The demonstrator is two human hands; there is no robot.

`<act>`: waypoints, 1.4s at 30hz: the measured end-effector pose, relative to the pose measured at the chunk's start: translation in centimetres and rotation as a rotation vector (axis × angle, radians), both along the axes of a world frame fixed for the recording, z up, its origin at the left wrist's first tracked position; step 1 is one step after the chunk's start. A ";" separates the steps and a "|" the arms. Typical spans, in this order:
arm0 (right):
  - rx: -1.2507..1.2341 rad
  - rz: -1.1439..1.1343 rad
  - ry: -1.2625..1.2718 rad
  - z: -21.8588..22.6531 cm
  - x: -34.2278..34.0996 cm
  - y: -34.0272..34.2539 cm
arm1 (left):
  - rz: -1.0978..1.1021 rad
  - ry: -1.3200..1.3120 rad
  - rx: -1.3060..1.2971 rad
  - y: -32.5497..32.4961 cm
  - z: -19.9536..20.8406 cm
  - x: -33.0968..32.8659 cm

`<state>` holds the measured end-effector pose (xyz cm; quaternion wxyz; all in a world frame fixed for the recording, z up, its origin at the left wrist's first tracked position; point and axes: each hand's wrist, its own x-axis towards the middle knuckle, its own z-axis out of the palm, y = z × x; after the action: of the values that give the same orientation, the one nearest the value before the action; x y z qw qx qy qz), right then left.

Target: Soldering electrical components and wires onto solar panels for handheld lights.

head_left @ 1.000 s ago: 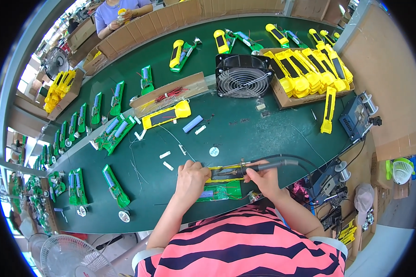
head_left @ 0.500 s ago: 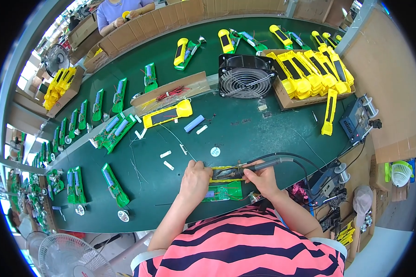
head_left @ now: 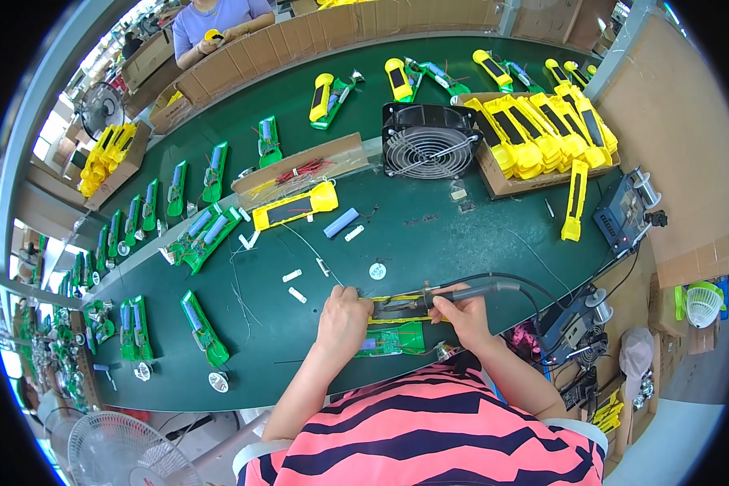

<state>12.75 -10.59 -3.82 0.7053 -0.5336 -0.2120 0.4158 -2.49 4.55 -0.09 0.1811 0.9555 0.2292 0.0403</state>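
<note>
Your right hand (head_left: 464, 314) is wrapping its grip around the handle of a soldering iron (head_left: 482, 292), which is pointing left over a yellow casing (head_left: 401, 319). Your left hand (head_left: 344, 322) is resting at the left end of that casing with its fingers bunched; they are hiding whatever lies between them, so you are leaving it unclear whether that grip is pinching anything. A thin wire (head_left: 306, 240) is running across the tabletop (head_left: 454, 235) toward your left knuckles.

The yellow casing is lying in front of you, near the close edge of the tabletop, its length stretching from left to right between your hands. It is looking long and narrow, with bright yellow side walls bordering a dark, greyish middle; finer detail is blurring beneath the iron. The iron itself is showing a dark grey, slim handle, with a black cable (head_left: 535, 301) curving away on the right.

Just beside the casing, on your side, a green casing (head_left: 402, 338) is lying parallel to it, displaying a green circuit board and, toward its left end, a blue cell (head_left: 368, 345). Beyond the yellow casing, a round white disc (head_left: 377, 271) is lying flat.
</note>
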 end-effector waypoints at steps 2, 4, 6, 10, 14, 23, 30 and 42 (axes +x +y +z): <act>0.020 -0.049 -0.090 0.4 0.0 -0.3 | -0.003 -0.007 0.012 0.1 0.0 0.2; 0.155 -0.148 -0.246 0.3 -0.3 -0.5 | 0.001 0.006 -0.001 0.3 0.1 0.3; 0.035 -0.090 -0.660 1.9 0.5 -1.4 | -0.004 0.010 0.015 0.5 0.0 0.1; -0.031 -0.199 -1.065 1.9 1.1 -2.5 | -0.010 -0.065 0.053 0.3 -0.5 -0.1; -0.088 -0.005 -1.099 2.0 1.8 -3.4 | -0.004 -0.047 0.092 -0.4 -1.0 -0.5; -0.227 0.142 -1.048 0.4 2.2 -3.6 | -0.031 0.049 0.183 -0.5 -0.7 -0.1; -0.200 0.135 -0.991 2.0 2.8 -2.7 | 0.029 -0.475 0.043 -1.7 5.8 0.1; -0.199 0.195 -0.903 2.0 2.2 -2.9 | -0.085 -0.453 -0.014 -5.8 -0.8 0.6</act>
<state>14.91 -13.53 -1.85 0.4454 -0.7038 -0.5058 0.2248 -1.91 -1.28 -0.89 0.2363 0.9296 0.1426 0.2444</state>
